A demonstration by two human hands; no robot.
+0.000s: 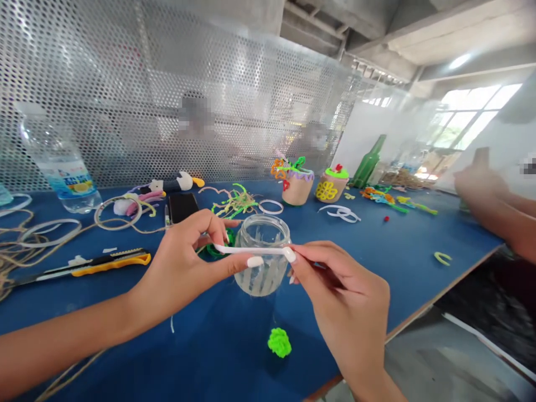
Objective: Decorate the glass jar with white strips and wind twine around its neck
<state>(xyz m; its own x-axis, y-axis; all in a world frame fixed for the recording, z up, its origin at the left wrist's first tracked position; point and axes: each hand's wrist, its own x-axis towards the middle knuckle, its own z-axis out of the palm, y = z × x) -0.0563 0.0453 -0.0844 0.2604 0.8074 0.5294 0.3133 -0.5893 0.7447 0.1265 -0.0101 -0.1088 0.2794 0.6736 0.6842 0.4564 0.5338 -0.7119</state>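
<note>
A narrow white strip (255,251) is stretched level between my two hands. My left hand (176,262) pinches its left end, with the thumb lying along underneath. The other end is gripped between the thumb and fingers of my right hand (347,290). Just behind the strip an open glass jar (266,229) stands upright on the blue table (209,357), with pale vertical bands on its lower wall. Whether the strip touches the jar, I cannot tell. A bright green fuzzy ball (279,342) lies in front of the jar. Something dark green (215,249) is partly hidden behind my left hand.
Left are a yellow cutter knife (111,262), a water bottle (58,162), twine (10,251) and white rings (50,231). Behind stand two decorated pots (297,187), a green bottle (368,162) and loose pipe cleaners (383,196). Another person's arm (498,206) reaches in at right.
</note>
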